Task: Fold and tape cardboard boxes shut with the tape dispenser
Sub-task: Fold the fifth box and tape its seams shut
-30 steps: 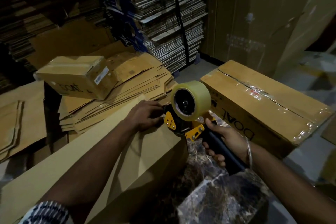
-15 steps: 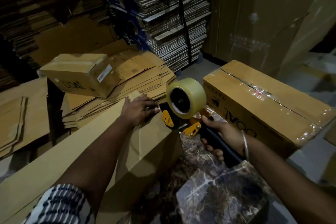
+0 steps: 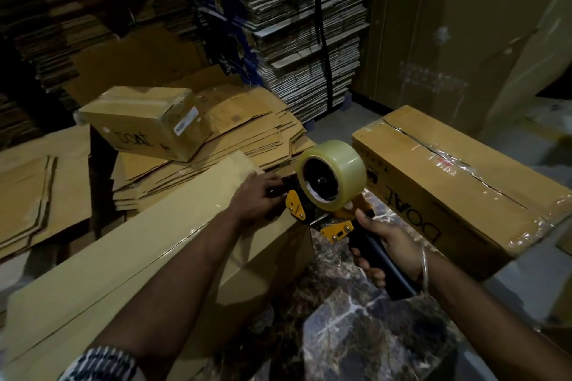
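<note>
Head view: right hand (image 3: 388, 243) wraps the tape dispenser (image 3: 328, 192) handle at the long box (image 3: 148, 257) far end edge; left hand (image 3: 258, 199) presses there, fingers curled. Bare floor (image 3: 340, 120) beyond. Taped box (image 3: 458, 182) reads "DOAL".

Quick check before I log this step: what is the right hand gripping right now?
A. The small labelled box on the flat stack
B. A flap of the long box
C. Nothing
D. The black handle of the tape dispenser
D: the right hand is curled round the black handle of the tape dispenser, while the left hand is at the dispenser's front end over the long box.
</note>
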`<state>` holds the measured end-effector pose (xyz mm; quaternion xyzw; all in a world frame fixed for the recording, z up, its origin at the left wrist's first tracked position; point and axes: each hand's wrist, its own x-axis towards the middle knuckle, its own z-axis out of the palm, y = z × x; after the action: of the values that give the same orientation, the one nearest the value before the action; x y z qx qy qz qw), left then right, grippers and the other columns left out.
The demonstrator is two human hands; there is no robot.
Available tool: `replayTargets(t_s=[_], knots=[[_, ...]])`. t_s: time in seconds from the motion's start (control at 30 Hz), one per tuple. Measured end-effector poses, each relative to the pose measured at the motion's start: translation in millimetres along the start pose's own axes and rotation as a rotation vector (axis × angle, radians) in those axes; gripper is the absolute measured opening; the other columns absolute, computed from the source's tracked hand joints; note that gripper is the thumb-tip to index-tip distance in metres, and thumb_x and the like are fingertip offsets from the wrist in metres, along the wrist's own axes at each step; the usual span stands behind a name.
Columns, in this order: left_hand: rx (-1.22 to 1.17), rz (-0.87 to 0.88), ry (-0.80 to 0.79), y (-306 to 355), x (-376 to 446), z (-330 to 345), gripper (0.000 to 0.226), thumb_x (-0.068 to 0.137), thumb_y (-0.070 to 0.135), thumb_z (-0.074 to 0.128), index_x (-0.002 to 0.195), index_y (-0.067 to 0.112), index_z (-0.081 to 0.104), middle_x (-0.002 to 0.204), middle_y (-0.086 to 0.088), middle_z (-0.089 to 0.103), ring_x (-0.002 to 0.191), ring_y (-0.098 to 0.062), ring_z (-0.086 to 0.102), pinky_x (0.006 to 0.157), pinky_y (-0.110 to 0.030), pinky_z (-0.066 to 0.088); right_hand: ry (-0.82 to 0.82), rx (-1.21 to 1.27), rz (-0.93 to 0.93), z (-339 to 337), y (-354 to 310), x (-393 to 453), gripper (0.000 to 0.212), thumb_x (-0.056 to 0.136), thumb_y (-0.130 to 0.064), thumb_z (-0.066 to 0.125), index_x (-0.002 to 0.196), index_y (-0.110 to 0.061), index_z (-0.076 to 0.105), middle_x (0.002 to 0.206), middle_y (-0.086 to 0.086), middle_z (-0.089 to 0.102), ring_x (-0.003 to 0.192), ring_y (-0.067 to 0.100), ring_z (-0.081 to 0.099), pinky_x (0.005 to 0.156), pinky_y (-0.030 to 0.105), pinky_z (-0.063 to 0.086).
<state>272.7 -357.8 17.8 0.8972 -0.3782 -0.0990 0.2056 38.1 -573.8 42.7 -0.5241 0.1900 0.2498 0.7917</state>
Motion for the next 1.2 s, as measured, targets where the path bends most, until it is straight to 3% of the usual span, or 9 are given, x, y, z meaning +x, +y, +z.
replayTargets(t_s=[0.13,0.23,0.37,0.5,0.7,0.93,1.07,1.2], knots=[[-0.038,0.040,0.042,8,1,-6,0.049,0.089,0.059,0.046,0.113,0.027,0.074,0.125,0.008,0.063,0.114,-0.017,0.057,0.113,-0.046,0.018,-0.014,0.000,-0.006,2,1,3,0.066,0.083,-0.069,0.058,0.070,-0.004,0.054,0.059,0.011,0.044,0.032,0.017,0.037,0.035,0.022,0.031],[-0.029,0.047,0.055,9,1,-8,0.041,0.088,0.049,0.051,0.108,0.023,0.075,0.120,0.006,0.065,0.110,-0.016,0.058,0.115,-0.050,0.017,-0.025,-0.005,-0.026,0,5,3,0.066,0.082,-0.070,0.055,0.069,-0.005,0.053,0.057,0.010,0.044,0.033,0.016,0.036,0.035,0.022,0.030],[-0.010,0.052,0.050,10,2,-9,0.045,0.085,0.061,0.050,0.100,0.027,0.075,0.106,0.014,0.060,0.102,-0.010,0.055,0.112,-0.052,0.019,-0.073,0.031,-0.075,-10,26,-5,0.078,0.059,-0.079,0.074,0.069,-0.004,0.057,0.060,0.013,0.045,0.033,0.017,0.037,0.037,0.025,0.029],[0.032,0.073,0.059,11,0,-8,0.056,0.084,0.066,0.042,0.107,0.026,0.074,0.112,0.010,0.062,0.111,-0.013,0.055,0.114,-0.054,0.020,-0.089,0.011,-0.103,-13,38,-5,0.084,0.047,-0.078,0.083,0.070,-0.002,0.057,0.060,0.014,0.047,0.033,0.017,0.040,0.037,0.026,0.032],[0.097,0.066,0.040,7,1,-7,0.050,0.088,0.066,0.046,0.112,0.032,0.073,0.125,0.009,0.062,0.126,-0.015,0.050,0.112,-0.062,0.021,-0.087,0.051,-0.127,-22,58,-12,0.080,0.054,-0.077,0.081,0.069,-0.002,0.058,0.060,0.015,0.046,0.033,0.017,0.039,0.036,0.024,0.032],[0.214,0.018,0.027,18,-1,-9,0.047,0.091,0.063,0.043,0.118,0.034,0.070,0.135,0.009,0.059,0.138,-0.013,0.041,0.117,-0.059,0.000,-0.052,0.069,-0.228,-22,77,-17,0.076,0.056,-0.069,0.085,0.069,0.000,0.057,0.057,0.014,0.048,0.031,0.018,0.041,0.033,0.022,0.034],[0.241,-0.021,0.047,22,-6,-7,0.051,0.090,0.063,0.037,0.121,0.035,0.067,0.138,0.010,0.058,0.144,-0.015,0.033,0.116,-0.065,0.003,-0.066,0.069,-0.227,-24,78,-18,0.075,0.060,-0.068,0.084,0.072,0.000,0.056,0.057,0.015,0.049,0.031,0.018,0.042,0.033,0.022,0.033],[0.263,-0.020,0.055,27,-6,-9,0.041,0.095,0.060,0.047,0.118,0.034,0.069,0.138,0.011,0.059,0.147,-0.014,0.030,0.115,-0.066,0.002,-0.113,0.091,-0.209,-27,81,-26,0.074,0.061,-0.068,0.083,0.075,-0.001,0.056,0.055,0.014,0.051,0.031,0.016,0.043,0.033,0.023,0.032]])
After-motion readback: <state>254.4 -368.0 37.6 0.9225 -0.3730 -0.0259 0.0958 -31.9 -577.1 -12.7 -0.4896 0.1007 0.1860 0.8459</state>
